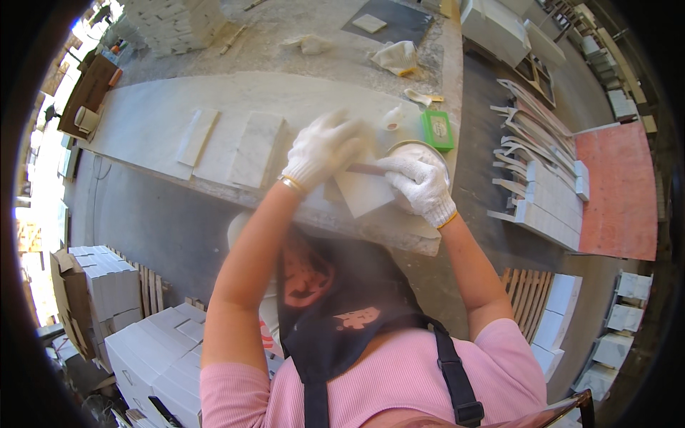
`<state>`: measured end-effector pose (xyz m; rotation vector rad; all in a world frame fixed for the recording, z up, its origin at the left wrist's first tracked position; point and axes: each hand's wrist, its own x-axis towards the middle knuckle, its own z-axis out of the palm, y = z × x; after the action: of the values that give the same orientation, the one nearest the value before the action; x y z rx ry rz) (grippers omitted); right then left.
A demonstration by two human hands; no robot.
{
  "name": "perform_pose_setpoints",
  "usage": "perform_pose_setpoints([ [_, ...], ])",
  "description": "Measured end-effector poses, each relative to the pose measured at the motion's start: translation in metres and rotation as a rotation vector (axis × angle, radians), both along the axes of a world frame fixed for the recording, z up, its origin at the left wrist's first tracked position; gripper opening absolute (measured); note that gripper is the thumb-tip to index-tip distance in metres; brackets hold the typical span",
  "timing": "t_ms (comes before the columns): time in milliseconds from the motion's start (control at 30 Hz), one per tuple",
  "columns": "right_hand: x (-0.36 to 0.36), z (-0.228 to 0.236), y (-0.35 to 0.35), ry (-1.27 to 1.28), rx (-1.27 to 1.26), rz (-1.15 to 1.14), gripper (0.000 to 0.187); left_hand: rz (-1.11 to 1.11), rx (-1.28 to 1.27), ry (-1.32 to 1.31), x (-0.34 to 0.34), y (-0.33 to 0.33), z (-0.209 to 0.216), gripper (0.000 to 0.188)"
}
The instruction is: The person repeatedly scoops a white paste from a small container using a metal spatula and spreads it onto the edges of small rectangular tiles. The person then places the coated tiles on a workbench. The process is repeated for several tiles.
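Note:
Both hands wear white knitted gloves. My right hand (421,187) is closed, its thumb and fingers pinching a thin reddish-brown strip (367,170). The strip stretches leftward over a white square tile (365,194) at the table's near edge. My left hand (322,145) is at the strip's other end; motion smears its fingers, so its grip is unclear. Partly behind my right hand shows a round bowl (422,145). A green box (437,130) and a small white bottle (392,118) stand just beyond. To the left lie two marble tiles, one wide (257,151), one narrow (198,138).
The pale stone slab (160,100) forms the worktop. Farther back are a crumpled white glove (396,58), a small brush (424,98) and a dark mat (399,25). White boxes (153,357) stand at the lower left; stacked tiles with straps (546,207) lie at right.

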<state>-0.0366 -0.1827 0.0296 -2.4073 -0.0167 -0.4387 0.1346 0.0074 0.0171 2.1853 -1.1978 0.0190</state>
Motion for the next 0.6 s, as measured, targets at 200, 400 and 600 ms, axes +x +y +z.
perform_pose_setpoints([
  [200,-0.034,0.000,0.012,0.115,0.168,-0.004,0.023,0.015,0.037,0.035,-0.001,-0.001,-0.001,0.043],
  [400,-0.017,0.000,0.008,0.118,0.169,-0.051,0.024,0.010,0.048,0.011,0.001,0.000,-0.002,0.044],
  [600,-0.071,0.007,0.039,0.259,0.535,-0.033,0.026,-0.006,0.047,-0.167,0.001,-0.001,-0.001,0.043],
])
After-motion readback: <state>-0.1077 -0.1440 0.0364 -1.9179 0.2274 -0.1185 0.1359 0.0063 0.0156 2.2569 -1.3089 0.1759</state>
